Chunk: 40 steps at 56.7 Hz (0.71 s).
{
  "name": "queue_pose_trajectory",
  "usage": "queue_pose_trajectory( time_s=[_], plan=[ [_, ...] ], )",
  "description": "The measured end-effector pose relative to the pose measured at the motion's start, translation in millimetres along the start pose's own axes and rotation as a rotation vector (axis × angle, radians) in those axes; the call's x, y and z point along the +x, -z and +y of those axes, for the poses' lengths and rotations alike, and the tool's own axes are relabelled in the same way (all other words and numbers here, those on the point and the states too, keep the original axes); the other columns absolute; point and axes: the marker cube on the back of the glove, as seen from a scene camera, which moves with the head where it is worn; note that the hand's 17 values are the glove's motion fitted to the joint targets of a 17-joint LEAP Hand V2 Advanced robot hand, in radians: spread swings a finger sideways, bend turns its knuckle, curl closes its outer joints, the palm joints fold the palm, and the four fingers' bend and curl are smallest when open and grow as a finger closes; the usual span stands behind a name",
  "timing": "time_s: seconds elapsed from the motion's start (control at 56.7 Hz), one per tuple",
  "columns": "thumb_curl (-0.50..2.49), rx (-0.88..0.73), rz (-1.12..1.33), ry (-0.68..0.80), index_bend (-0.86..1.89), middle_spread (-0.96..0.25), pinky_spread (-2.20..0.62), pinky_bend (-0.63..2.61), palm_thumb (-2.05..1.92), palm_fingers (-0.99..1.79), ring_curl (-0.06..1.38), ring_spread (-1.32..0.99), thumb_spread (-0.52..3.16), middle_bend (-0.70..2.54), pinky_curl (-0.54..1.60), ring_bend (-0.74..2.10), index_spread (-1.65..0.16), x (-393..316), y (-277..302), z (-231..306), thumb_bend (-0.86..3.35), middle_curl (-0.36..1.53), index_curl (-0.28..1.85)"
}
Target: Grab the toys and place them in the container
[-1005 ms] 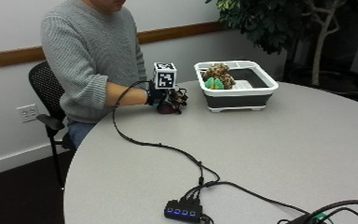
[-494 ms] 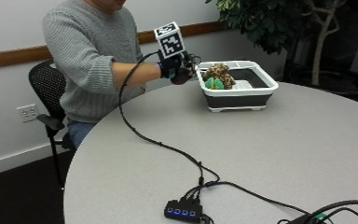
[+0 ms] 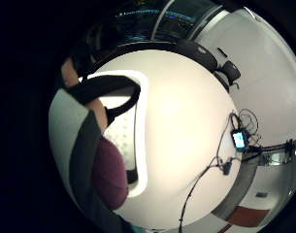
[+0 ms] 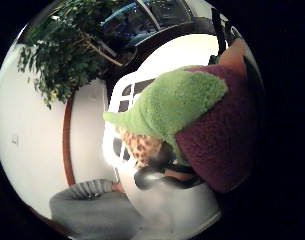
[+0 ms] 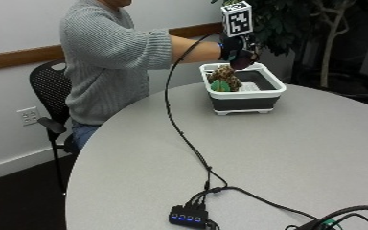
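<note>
A purple and green plush toy (image 5: 243,59) is held up in the air over the white and black container (image 5: 243,98), with the fingers of the gloved right hand (image 5: 234,48) curled round it. Inside the container, which sits on the round tabletop (image 5: 286,158), a spotted brown toy (image 5: 224,75) and a green toy (image 5: 220,86) are seen. No writing can be read.

white wall (image 5: 18,28) | wood rail (image 5: 18,55) | black chair (image 5: 49,91) (mesh back) | leafy plant (image 5: 286,24)

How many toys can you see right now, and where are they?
2: a purple and green plush toy gripped in the gloved right hand above the container, and a leopard-spotted toy inside it. More may be hidden.
</note>
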Motion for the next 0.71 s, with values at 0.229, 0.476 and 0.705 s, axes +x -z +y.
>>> queue_pose_trajectory(
  time_s=[0.229, 0.476, 0.705],
  plan=[
    [0.53, -0.222, 0.024, 0.015, 0.19, -0.3, -0.32, 1.04, 0.18, 0.22, 0.5, -0.39, 1.19, 0.32, 0.45, 0.83, -0.39, -3.1, -17.3, -1.4, -0.09, 0.63, 0.53],
    [0.38, -0.2, -0.024, 0.07, 0.12, -0.19, -0.04, 1.04, -0.08, -0.24, 0.28, -0.18, 1.1, 0.1, 0.38, 0.28, -0.34, -5.9, -8.3, 39.0, -0.07, 0.42, 0.38],
    [0.29, -0.113, -0.071, 0.084, 0.15, -0.17, 0.02, 0.98, -0.09, -0.16, 0.29, -0.16, 1.17, 0.11, 0.35, 0.27, -0.34, 67.1, 41.5, 184.3, -0.07, 0.33, 0.35]
  ],
)
